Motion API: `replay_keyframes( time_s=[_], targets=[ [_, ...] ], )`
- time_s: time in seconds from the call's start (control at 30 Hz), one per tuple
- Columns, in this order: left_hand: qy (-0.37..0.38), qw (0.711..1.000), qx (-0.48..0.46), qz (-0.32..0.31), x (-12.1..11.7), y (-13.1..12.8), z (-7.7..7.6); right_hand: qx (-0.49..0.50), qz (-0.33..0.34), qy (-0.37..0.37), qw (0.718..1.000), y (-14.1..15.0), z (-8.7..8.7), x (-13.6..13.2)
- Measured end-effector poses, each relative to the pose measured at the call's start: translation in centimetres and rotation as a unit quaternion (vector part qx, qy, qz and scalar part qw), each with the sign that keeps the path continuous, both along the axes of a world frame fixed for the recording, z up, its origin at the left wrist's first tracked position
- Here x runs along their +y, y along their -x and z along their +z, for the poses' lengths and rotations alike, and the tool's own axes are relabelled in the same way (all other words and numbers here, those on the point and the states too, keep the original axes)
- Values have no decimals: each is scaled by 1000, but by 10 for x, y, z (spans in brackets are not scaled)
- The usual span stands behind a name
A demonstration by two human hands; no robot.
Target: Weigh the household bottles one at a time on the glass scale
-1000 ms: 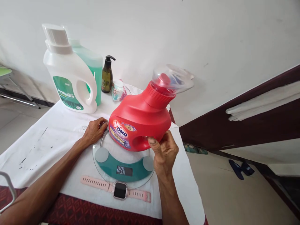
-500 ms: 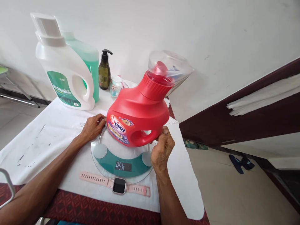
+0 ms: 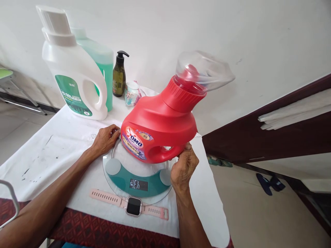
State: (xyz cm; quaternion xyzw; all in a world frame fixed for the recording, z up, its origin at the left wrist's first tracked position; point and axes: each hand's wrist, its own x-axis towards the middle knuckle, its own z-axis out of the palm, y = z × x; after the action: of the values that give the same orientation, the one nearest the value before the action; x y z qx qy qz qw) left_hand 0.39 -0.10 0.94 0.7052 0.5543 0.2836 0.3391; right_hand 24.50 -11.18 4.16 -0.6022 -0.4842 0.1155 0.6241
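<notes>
The left hand, at ten o'clock of the glass scale, curls its fingers; whether they grip, one cannot tell. The red bottle is over the scale's twelve o'clock part. At the bottle's four o'clock, the right hand touches it, fingers bent, partly hidden, their grip unclear.

Red bottle, teal-banded scale, pink watchband, white cloth.

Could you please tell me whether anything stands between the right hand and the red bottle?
Nothing visible does: the right hand appears to touch the red bottle at its lower right in the picture.
</notes>
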Motion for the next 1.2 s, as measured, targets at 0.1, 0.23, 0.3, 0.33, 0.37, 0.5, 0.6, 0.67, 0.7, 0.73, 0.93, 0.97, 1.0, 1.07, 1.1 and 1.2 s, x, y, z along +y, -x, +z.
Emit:
replay_keyframes(
  time_s=[0.1, 0.23, 0.3, 0.33, 0.37, 0.5, 0.6, 0.67, 0.7, 0.73, 0.93, 0.97, 1.0, 1.07, 1.1, 1.2],
  targets=[
    [0, 1000, -1, -2, 0, 0, -1, -11, -3, -1, 1000, 0, 0, -1],
    [0, 1000, -1, 3, 0, 0, -1, -32, 3, -24, 999, 1, 2, -3],
    [0, 1000, 1, 3, 0, 0, -2, -33, 21, -35, 999, 2, 2, -4],
    [0, 1000, 1, 3, 0, 0, -2, -29, 35, -40, 998, 2, 2, -3],
    [0, 1000, 1, 2, 0, 0, -2, -24, 48, -43, 998, 3, 1, -3],
    [0, 1000, -8, 1, -1, 0, -4, -16, 62, -38, 997, 3, -3, -3],
    [0, 1000, -7, 3, -1, 0, -6, 1, 57, -39, 998, 2, -4, -3],
    [0, 1000, -2, 5, -2, 0, -7, 37, 61, -60, 996, 3, 1, -2],
    [0, 1000, -2, 5, -2, 0, -7, 61, 65, -70, 994, 4, 5, -1],
    [0, 1000, -4, 5, -2, 0, -7, 87, 72, -77, 991, 5, 9, 0],
    [7, 1000, -21, 2, -3, 0, -10, 198, 205, -31, 958, 14, 37, 9],
    [7, 1000, -19, 1, -3, -1, -11, 206, 214, -29, 955, 14, 39, 10],
    [5, 1000, -18, 1, -3, -1, -12, 211, 215, -27, 953, 14, 39, 11],
    [1, 1000, -17, 0, -3, -1, -14, 212, 211, -22, 954, 12, 38, 12],
    [-1, 1000, -17, 0, -3, -1, -14, 210, 209, -22, 955, 11, 36, 12],
    [1, 1000, -20, 0, -3, -1, -15, 206, 197, -33, 958, 9, 30, 12]
  ],
)
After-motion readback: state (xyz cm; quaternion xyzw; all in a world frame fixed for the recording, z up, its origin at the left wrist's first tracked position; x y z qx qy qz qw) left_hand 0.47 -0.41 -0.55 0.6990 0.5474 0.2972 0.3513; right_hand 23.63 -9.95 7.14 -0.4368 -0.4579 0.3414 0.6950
